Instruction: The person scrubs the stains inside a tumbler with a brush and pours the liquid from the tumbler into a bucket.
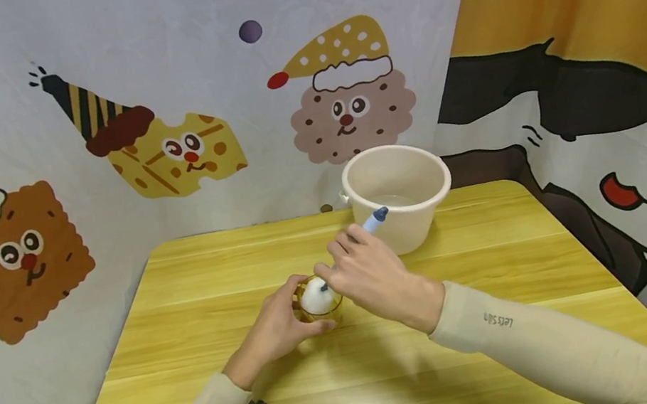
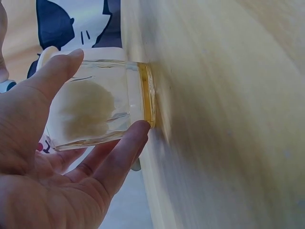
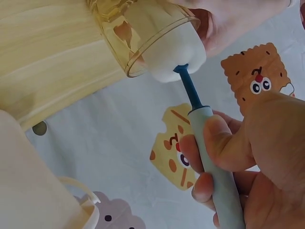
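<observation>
While two hands (image 1: 276,322) (image 1: 373,280) grip, one glass (image 2: 135,98), one brush (image 3: 200,120)

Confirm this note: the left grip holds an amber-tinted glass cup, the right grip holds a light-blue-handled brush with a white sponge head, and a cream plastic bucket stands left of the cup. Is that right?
One slip: the head view shows the cream plastic bucket standing right of the amber-tinted glass cup, not left. The rest is correct.
</observation>
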`<control>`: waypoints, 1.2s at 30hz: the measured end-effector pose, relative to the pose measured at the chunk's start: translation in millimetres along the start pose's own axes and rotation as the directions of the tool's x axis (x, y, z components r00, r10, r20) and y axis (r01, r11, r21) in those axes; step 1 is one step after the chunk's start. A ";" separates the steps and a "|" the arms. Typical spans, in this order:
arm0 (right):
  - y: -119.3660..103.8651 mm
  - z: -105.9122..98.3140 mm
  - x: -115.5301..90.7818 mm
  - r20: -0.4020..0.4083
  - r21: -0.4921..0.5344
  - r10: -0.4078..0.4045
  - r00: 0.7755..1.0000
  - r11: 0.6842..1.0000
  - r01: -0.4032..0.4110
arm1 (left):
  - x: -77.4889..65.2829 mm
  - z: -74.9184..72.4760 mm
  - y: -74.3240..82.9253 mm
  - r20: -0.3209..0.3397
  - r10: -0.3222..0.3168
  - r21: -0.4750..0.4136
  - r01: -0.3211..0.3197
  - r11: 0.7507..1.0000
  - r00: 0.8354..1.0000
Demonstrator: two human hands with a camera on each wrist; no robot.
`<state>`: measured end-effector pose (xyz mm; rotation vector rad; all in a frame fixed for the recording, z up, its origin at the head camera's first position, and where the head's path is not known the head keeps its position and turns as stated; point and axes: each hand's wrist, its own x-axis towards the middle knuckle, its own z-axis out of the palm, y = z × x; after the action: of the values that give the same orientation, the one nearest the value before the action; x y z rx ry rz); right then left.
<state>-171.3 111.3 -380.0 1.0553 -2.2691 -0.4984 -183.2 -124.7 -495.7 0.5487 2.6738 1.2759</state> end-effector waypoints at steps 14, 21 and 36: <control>-4.0 -3.6 4.0 -0.018 -0.047 0.040 0.999 0.998 -0.041 | -0.9 -1.8 1.0 0.001 0.010 -0.008 -0.010 1.000 1.000; -1.8 -3.8 6.9 -0.028 -0.071 0.021 0.999 0.997 -0.023 | -0.4 0.0 -1.0 0.000 0.004 -0.002 -0.004 1.000 1.000; 10.1 -15.0 20.3 0.040 -0.139 -0.140 0.989 0.980 0.145 | 0.5 0.9 0.3 -0.013 -0.003 0.036 0.003 0.999 1.000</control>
<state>-177.9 100.3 -356.0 1.1494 -2.1574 -0.7287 -183.4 -123.7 -496.0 0.5423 2.7125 1.2369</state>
